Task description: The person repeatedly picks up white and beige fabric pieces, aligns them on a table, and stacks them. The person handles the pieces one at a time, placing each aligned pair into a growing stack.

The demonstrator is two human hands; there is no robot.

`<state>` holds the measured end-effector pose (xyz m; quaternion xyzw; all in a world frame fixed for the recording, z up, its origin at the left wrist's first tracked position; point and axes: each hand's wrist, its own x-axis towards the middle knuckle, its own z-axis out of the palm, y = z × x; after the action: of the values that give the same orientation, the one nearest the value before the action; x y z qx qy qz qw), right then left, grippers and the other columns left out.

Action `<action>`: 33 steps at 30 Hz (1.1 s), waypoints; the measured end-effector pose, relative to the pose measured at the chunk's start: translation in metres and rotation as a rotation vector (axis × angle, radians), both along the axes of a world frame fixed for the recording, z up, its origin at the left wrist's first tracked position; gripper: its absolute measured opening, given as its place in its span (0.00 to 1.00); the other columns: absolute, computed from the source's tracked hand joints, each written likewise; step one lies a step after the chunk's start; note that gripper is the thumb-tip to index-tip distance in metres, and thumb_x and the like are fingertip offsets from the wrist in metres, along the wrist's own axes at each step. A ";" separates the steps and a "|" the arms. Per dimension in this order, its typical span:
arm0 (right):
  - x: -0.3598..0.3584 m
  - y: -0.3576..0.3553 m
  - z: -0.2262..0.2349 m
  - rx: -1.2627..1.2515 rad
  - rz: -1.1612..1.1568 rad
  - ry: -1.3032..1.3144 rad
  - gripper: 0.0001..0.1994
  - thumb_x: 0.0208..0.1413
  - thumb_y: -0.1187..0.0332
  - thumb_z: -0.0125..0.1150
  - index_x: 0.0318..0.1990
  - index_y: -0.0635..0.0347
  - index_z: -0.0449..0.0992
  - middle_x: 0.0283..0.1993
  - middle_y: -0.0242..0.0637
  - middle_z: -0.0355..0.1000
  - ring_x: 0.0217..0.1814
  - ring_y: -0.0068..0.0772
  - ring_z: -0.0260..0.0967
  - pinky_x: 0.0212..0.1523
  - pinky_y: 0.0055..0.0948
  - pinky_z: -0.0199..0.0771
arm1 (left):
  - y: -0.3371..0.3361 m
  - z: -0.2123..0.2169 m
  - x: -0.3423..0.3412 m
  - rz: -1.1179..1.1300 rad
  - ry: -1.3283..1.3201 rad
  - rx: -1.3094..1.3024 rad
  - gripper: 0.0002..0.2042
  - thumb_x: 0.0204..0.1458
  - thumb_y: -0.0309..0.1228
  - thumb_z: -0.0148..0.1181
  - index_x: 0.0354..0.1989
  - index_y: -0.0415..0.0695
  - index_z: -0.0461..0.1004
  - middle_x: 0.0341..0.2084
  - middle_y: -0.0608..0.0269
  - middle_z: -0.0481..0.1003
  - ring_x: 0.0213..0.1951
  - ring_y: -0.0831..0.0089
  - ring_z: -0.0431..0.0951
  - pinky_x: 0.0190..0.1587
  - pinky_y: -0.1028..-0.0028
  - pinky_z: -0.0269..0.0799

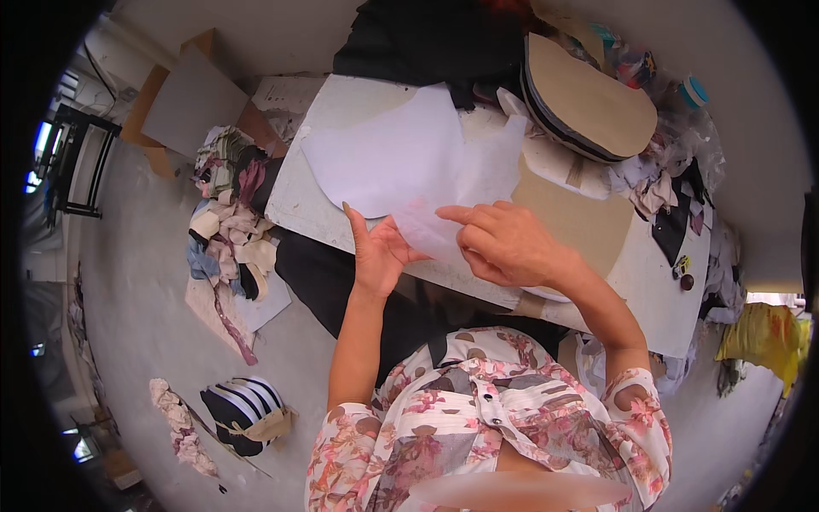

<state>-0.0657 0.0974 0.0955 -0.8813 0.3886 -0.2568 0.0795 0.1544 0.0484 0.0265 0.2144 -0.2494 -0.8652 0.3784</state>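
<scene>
A thin, see-through white sheet (426,230) spans the space between my hands, over the table's near edge. My left hand (380,256) is palm up with its thumb raised apart; its fingertips reach under the sheet's left side. At the right side, my right hand (503,243) has its index finger stretched across the sheet and its other fingers curled at the edge; its thumb is hidden. Beyond them, a large white cut piece (388,154) lies flat, with another pale translucent piece (492,166) beside it.
The white table (294,200) also bears a beige panel (580,222) and a stack of rounded beige and black pieces (589,98). Black fabric (426,43) lies at the back. Fabric scraps (226,239) pile up at left, below a cardboard box (192,98). A striped bundle (246,416) rests on the floor.
</scene>
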 end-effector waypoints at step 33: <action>-0.164 0.131 -0.028 0.428 -0.733 -1.175 0.08 0.51 0.69 0.65 0.33 0.61 0.72 0.29 0.25 0.70 0.31 0.15 0.65 0.35 0.17 0.65 | -0.016 0.029 -0.080 0.131 -0.472 -0.471 0.11 0.58 0.32 0.57 0.39 0.35 0.76 0.26 0.65 0.77 0.25 0.82 0.74 0.27 0.82 0.70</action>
<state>-0.2299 0.2283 0.0676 -0.3759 0.5940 -0.6165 0.3547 0.0743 0.0321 0.0551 0.3309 -0.5087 -0.6843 0.4043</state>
